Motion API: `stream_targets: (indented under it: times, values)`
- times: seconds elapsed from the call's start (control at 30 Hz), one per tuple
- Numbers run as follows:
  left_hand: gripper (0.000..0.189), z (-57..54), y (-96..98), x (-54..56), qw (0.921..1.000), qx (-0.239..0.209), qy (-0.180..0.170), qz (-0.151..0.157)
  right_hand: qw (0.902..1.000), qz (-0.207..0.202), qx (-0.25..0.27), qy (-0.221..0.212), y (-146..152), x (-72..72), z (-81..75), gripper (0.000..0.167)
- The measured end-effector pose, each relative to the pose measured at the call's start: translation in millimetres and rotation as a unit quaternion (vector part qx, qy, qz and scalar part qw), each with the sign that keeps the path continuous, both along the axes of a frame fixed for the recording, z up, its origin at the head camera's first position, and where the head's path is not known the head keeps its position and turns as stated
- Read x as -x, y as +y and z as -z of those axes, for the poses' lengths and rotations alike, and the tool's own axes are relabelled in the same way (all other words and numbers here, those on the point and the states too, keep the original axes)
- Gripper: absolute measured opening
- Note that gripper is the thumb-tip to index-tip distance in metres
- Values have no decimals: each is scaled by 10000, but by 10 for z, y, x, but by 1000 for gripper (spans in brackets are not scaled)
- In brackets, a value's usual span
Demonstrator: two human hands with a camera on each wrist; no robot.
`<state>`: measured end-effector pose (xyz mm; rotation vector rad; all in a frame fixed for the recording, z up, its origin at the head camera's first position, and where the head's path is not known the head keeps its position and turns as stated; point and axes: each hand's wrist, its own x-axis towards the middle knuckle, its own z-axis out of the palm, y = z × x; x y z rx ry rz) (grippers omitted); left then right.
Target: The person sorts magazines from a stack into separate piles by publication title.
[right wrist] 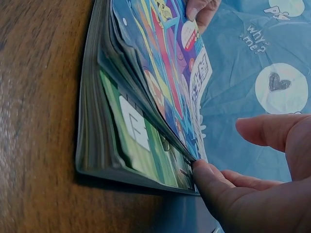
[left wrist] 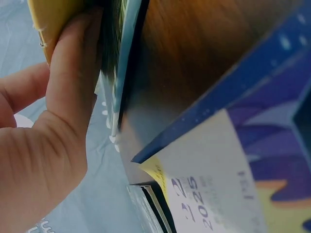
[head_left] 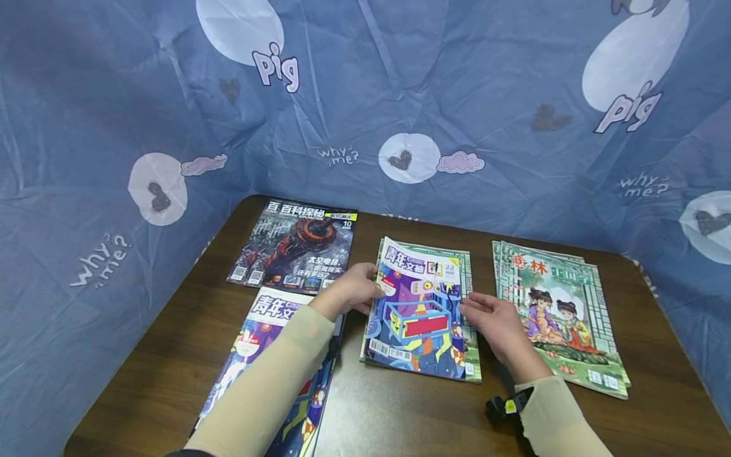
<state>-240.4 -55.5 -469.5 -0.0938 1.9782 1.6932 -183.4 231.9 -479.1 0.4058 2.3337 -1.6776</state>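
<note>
A purple magazine (head_left: pixel 419 304) lies on top of a green magazine stack (head_left: pixel 473 355) at the middle of the table. My left hand (head_left: pixel 355 287) grips its left edge, with the thumb on the cover, and the thumb also shows in the right wrist view. At the right edge is my right hand (head_left: pixel 499 324). In the right wrist view, a fingertip of the right hand (right wrist: pixel 252 184) touches the magazine's edge, while another finger stands apart from it. The purple magazine (right wrist: pixel 165 63) sits slightly askew over the green pages beneath.
To the right lies a stack of green illustrated magazines (head_left: pixel 562 317). A dark science magazine (head_left: pixel 297 244) rests at the back left, and more purple magazines (head_left: pixel 245 355) lie in front of it, partly under my left forearm. A blue printed cloth (head_left: pixel 342 101) hangs behind the brown table (head_left: pixel 388 406).
</note>
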Motion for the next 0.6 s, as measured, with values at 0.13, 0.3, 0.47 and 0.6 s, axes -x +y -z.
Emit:
stream_targets:
  times: [0.13, 0.3, 0.47, 0.6]
  values:
    - [57, -21, -2, -20, 10000, 41, 10, -23, 10000, -97, 11, 0, 9, -12, 3, 67]
    - [59, -18, -1, -28, 9998, -95, 51, -165, 9999, -160, 11, 35, 10, -17, 4, 68]
    - [57, -14, -6, -38, 9992, -285, 77, -267, 9998, -178, 26, 75, 10, -14, 10, 69]
    - [60, -10, -21, -42, 9982, -495, 54, -329, 9997, -209, 33, 76, 19, -13, 15, 70]
